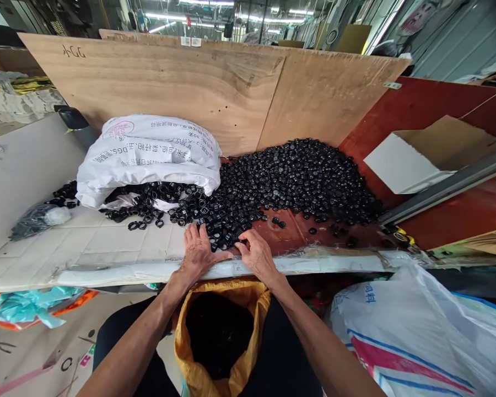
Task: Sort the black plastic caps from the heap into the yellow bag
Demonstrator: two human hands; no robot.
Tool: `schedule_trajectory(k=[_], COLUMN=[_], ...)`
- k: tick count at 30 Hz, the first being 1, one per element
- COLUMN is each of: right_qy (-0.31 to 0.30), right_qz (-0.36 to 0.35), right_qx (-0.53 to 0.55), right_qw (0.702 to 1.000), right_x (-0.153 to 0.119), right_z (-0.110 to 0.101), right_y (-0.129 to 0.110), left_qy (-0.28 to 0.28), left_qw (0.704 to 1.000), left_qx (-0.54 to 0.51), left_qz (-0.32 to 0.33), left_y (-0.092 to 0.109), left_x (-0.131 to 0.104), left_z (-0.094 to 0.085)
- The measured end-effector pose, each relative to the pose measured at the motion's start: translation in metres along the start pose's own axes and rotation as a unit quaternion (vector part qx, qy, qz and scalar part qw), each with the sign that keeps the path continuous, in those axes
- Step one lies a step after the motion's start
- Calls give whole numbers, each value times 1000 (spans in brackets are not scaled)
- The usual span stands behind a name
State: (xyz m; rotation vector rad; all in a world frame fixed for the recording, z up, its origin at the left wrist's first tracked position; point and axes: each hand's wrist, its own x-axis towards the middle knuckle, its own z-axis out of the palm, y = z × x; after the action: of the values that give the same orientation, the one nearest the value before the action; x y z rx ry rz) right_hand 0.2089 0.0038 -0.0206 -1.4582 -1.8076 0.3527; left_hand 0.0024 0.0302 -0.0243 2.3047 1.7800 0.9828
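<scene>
A long heap of small black plastic caps (297,182) lies on the work table, with ring-like black pieces (149,212) at its left end. At the heap's front edge my left hand (199,251) lies with fingers stretched and thumb apart, fingertips touching the pieces. Beside it, my right hand (257,255) has its thumb and forefinger curled together around a small black piece at the near edge. Below the table edge, between my legs, stands a yellow woven sack (182,336) with its mouth wide; its inside is dark and hard to make out.
A full white printed sack (149,143) rests on the table's left. Wooden boards (182,82) wall the back. At right are an open carton (417,160), a metal bar (450,190) and a large white bag (397,331). A clear plastic bag of dark pieces (33,220) lies far left.
</scene>
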Motion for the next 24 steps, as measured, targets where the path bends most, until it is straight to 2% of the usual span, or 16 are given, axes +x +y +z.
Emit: schedule_trajectory(k=[3, 5, 7, 9, 12, 15, 17, 24], right_qy=[16, 20, 21, 23, 32, 52, 65, 58], right_qz=[0, 1, -1, -3, -8, -16, -18, -11], right_qx=[11, 17, 27, 48, 82, 88, 88, 106], right_qw=[1000, 1000, 999, 999, 996, 995, 994, 993], right_x=[-4, -7, -9, -11, -12, -13, -13, -13], right_z=[-2, -4, -8, -12, -15, -15, -14, -14], right_y=[0, -2, -5, -7, -9, -9, -8, -8], left_qy=[40, 85, 106, 81, 24, 31, 36, 5], left_qw=[998, 995, 993, 994, 996, 997, 997, 994], left_qx=[-27, -38, -39, -38, -49, -64, -64, -36], left_qz=[38, 35, 35, 56, 74, 34, 30, 106], left_y=[-3, -1, 5, 11, 11, 3, -2, 5], left_x=[-10, -16, -21, -24, -23, -18, -15, -21], left_z=[-17, -30, -40, -44, -38, -29, -26, -33])
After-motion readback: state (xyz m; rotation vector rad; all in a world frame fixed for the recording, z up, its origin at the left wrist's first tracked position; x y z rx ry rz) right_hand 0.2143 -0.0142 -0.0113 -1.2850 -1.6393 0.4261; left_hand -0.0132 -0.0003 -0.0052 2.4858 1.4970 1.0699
